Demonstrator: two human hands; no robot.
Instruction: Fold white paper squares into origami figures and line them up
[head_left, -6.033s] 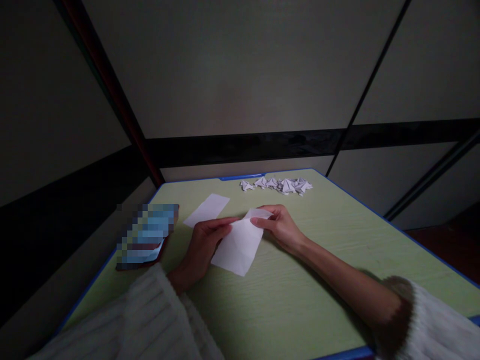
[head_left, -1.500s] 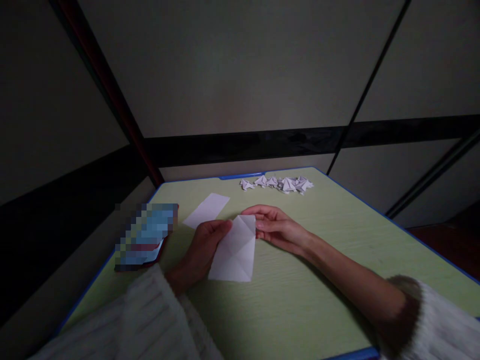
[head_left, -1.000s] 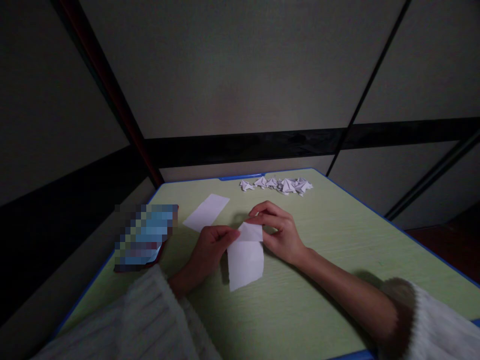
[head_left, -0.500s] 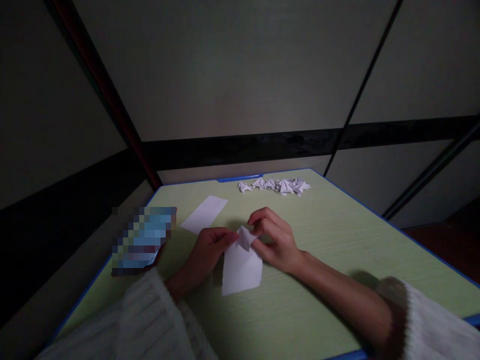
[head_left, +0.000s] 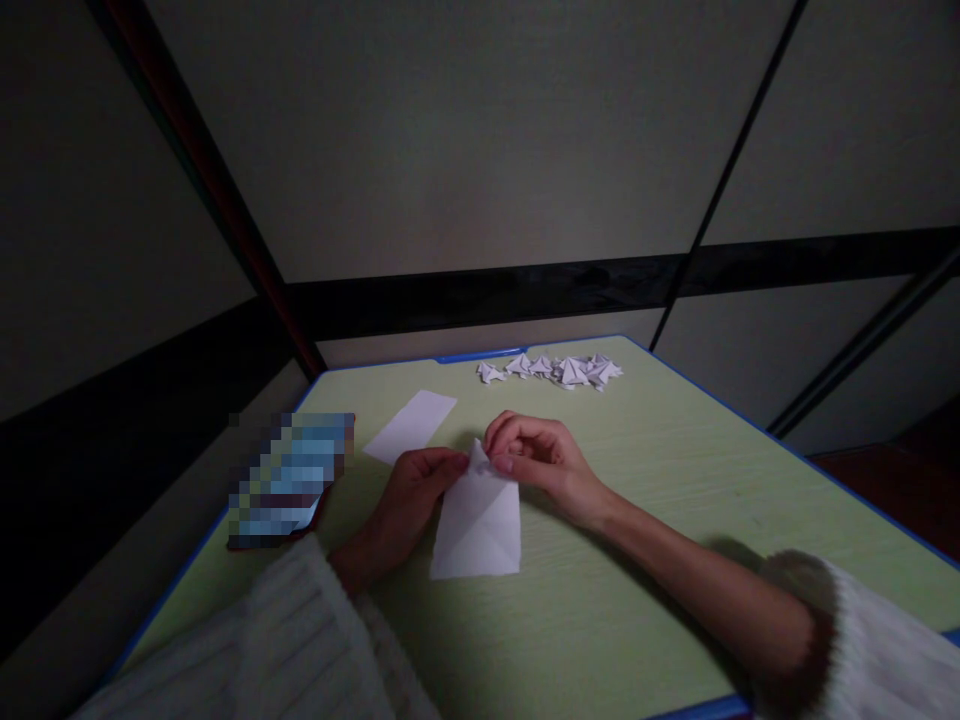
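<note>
A white sheet of paper (head_left: 478, 535), with its top folded to a point and its lower part flat and creased, is held between both hands over the table. My left hand (head_left: 415, 497) pinches the left side of the folded top between thumb and fingers. On the other side, my right hand (head_left: 546, 462) closes its thumb and curled fingers on the right of the peak. The fingertips partly hide the folds there.
On the pale green table (head_left: 645, 610) with a blue edge, another white paper strip (head_left: 411, 425) lies behind my left hand. A blurred-out screen device (head_left: 289, 480) lies at the left. Several folded white paper figures (head_left: 574, 371) cluster at the back, near the cabinet panels (head_left: 450, 150).
The folded top has been pressed narrower and flatter into a peak. My right hand has shifted slightly left and its fingers have closed in. The paper's lower end has swung a little left.
</note>
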